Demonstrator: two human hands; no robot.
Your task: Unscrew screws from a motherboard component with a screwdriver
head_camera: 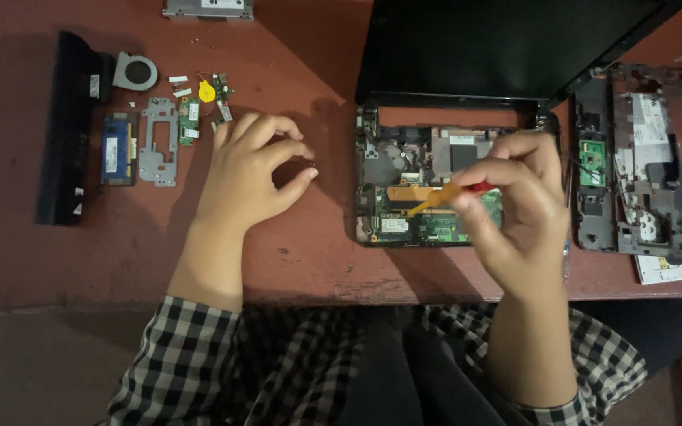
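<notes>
Your reddish-brown table (294,260), worn along its near edge, carrying the opened small laptop (436,197), a stripped black frame (641,166) at your right, a long black battery (69,126), fan (135,72), blue memory module (118,148), metal bracket (159,142), small green boards (189,120)

I see both hands bare, left hand (248,170) and right hand (515,207), no rings or watch showing. Black-and-white checked shirt sleeves (179,359) are pushed up the forearms; dark trousers below.
</notes>
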